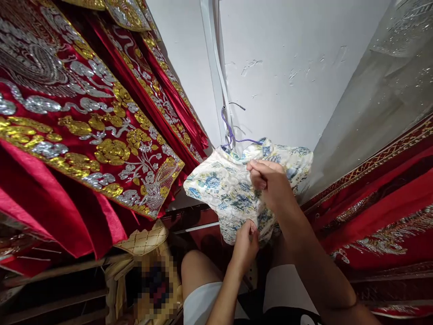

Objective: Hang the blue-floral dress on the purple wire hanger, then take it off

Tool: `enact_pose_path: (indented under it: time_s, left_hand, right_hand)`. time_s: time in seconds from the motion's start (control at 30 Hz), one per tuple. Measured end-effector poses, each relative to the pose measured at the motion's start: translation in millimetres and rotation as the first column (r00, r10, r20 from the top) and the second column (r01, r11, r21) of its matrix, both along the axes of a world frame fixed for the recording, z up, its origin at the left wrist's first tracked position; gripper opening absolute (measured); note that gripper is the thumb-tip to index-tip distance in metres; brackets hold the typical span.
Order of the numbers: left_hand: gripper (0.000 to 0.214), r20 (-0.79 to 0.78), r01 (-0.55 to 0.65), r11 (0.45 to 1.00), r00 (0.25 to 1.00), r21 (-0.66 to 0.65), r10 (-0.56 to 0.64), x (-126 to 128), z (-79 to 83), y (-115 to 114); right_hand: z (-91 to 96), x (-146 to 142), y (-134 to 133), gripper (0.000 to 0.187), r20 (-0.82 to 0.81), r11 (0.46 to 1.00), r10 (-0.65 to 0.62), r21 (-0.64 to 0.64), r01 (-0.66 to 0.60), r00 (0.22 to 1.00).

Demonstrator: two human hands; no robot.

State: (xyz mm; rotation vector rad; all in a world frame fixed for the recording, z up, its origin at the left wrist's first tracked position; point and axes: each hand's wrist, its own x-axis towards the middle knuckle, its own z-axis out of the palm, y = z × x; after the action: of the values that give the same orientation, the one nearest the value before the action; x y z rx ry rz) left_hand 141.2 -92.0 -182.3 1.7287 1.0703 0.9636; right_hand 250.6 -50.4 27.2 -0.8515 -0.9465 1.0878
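Observation:
A short-sleeved white top [209,178] with blue and yellow-green flowers hangs on a purple wire hanger [230,131]. Its front faces me. My left hand [246,237] pinches the fabric at the lower front. Higher up, near the collar, my right hand [269,180] is closed with thumb and fingertips together in front of the cloth. Whatever is between those fingertips, if anything, is too small or hidden to make out. My right hand and forearm cover part of the top's right side.
Red garments [111,149] with gold and silver sequins hang on the left. A sheer glittery gown [382,90] and red embroidered clothes [389,225] hang on the right. A pale strap [214,63] runs down the white wall [287,40]. Wooden furniture [117,289] stands lower left.

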Motion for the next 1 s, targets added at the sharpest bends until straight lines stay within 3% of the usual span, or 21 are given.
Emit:
enact_pose_path:
  time_s: [0.1,0.17,0.23,0.3,0.4,0.47,0.53,0.6,0.67,0.73,0.8,0.83,0.87,0.9,0.97,1.0]
  left_hand:
    - [0.015,-0.096,0.024,1.000,0.995,-0.014,-0.025,-4,2.3,16]
    - [0.014,-0.118,0.038,0.999,0.992,0.014,-0.036,-9,14.2,23]
    - [0.011,-0.071,0.022,0.993,0.997,0.113,-0.014,-15,37.5,28]
    - [0.007,0.051,-0.086,0.960,0.996,0.266,0.075,-21,70.9,33]
    - [0.023,0.252,-0.287,0.835,0.950,0.469,0.185,-28,127.2,43]
    - [0.024,0.193,-0.251,0.766,0.967,0.591,0.168,-28,158.1,51]
    - [0.015,0.106,-0.190,0.707,0.981,0.682,0.161,-25,177.9,57]
    - [0.010,0.111,-0.215,0.636,0.973,0.741,0.200,-22,187.5,61]
    - [0.011,0.206,-0.328,0.549,0.940,0.769,0.273,-22,191.2,65]
    - [0.012,0.351,-0.484,0.465,0.870,0.741,0.346,-32,192.7,74]
    - [0.010,0.526,-0.656,0.410,0.754,0.634,0.394,-52,192.1,88]
    - [0.009,0.607,-0.730,0.415,0.683,0.544,0.405,-66,190.2,96]
    - [0.008,0.684,-0.785,0.453,0.604,0.422,0.409,-80,186.7,106]
    - [0.009,0.744,-0.804,0.527,0.525,0.275,0.413,-95,181.2,115]
    - [0.019,0.824,-0.727,0.685,0.361,-0.044,0.436,-119,164.4,130]
    - [0.022,0.839,-0.660,0.735,0.307,-0.152,0.449,-127,153.4,135]
  right_hand:
    - [0.0,0,0,0.023,0.130,1.000,-0.021,0.003,0.021,0.991]
    - [-4.1,0,-4,0.021,0.232,1.000,-0.010,0.015,0.007,0.973]
    - [-10.0,-1,-9,0.021,0.296,0.998,-0.022,0.057,0.005,0.955]
    - [-15.2,-2,-14,0.021,0.316,0.996,-0.036,0.094,0.006,0.948]
    - [-18.2,-2,-18,0.022,0.332,0.995,-0.030,0.102,-0.004,0.943]
    - [-17.7,-1,-17,0.025,0.350,0.993,-0.028,0.118,-0.015,0.936]
    - [-17.5,1,-15,0.028,0.376,0.992,-0.033,0.127,-0.016,0.926]
    - [-20.0,2,-10,0.027,0.413,0.994,-0.063,0.108,0.020,0.909]
    - [-26.2,4,-5,0.026,0.474,0.993,-0.104,0.092,0.068,0.874]
    - [-35.3,6,-3,0.028,0.536,0.993,-0.114,0.076,0.087,0.836]
    - [-45.1,9,-6,0.030,0.556,0.996,-0.091,0.035,0.086,0.826]
    - [-49.4,11,-9,0.030,0.541,0.996,-0.079,0.008,0.089,0.837]
    - [-53.0,12,-13,0.029,0.520,0.996,-0.068,-0.015,0.088,0.852]
    - [-55.8,13,-17,0.028,0.497,0.996,-0.057,-0.029,0.082,0.866]
    - [-59.5,13,-25,0.026,0.466,0.997,-0.035,-0.040,0.060,0.884]
    - [-61.0,11,-28,0.026,0.463,0.998,-0.023,-0.041,0.048,0.886]
